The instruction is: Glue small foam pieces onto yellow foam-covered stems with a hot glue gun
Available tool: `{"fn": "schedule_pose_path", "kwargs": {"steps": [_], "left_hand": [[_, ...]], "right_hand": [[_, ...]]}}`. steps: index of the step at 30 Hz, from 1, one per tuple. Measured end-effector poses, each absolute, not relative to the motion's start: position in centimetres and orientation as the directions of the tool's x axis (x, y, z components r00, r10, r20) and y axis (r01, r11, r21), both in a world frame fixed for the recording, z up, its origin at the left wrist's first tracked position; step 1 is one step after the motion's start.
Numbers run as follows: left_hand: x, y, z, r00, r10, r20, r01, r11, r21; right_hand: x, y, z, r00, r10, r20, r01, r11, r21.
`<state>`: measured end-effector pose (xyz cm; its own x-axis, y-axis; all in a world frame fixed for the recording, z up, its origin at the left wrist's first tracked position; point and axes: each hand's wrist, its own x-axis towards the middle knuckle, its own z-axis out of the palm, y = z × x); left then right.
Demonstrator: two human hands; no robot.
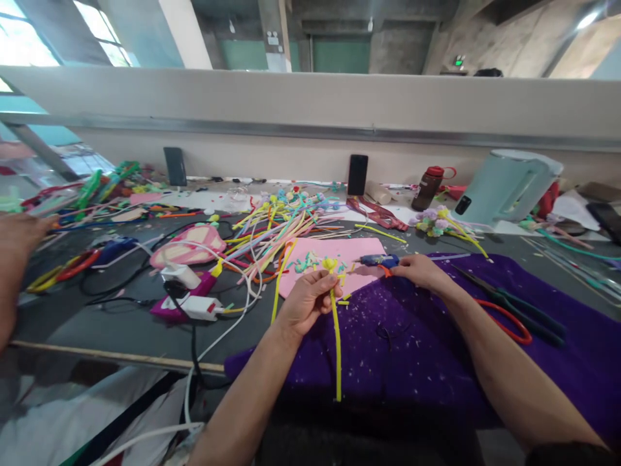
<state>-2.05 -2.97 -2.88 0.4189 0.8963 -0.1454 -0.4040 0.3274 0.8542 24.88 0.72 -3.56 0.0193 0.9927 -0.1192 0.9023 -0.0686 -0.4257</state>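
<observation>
Pinched in the fingers of my left hand (pixel 306 303) is a yellow pipe-cleaner flower (pixel 330 264), its bloom above the fingertips and its long stem hanging below them. My right hand (pixel 421 270) is closed on a blue glue gun (pixel 376 259) with an orange trigger; the nozzle points left toward the flower. Beneath lies a pink sheet (pixel 363 246), on which small teal and yellow cut pieces are scattered. A purple cloth (pixel 417 349) spreads under both forearms, specked with bits. Part of the glue gun's handle is hidden by my fingers.
Scissors (pixel 514 304) lie at the right. Many pipe cleaners (pixel 272 239), a power strip (pixel 194 298) with cables, and a finished flower bunch (pixel 434 223) surround the work. Behind stand a phone (pixel 358 173), a bottle (pixel 427 188) and a kettle (pixel 509 184). Another person's hand (pixel 24 236) reaches in at left.
</observation>
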Motion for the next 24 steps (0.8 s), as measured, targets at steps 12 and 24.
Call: {"fn": "schedule_pose_path", "kwargs": {"steps": [12,24], "left_hand": [[-2.4,-2.9,-2.9,0.361,0.922,-0.143,-0.405,0.293,0.866],[-2.0,-2.7,-3.4,0.237,0.966,-0.105,-0.304,0.176,0.936]], "right_hand": [[21.9,-2.4,-1.2,-0.182,0.983,0.033,-0.186,-0.002,-0.983],[19.0,-6.0,-1.9,-0.082,0.997,0.015,-0.176,0.000,-0.984]]}}
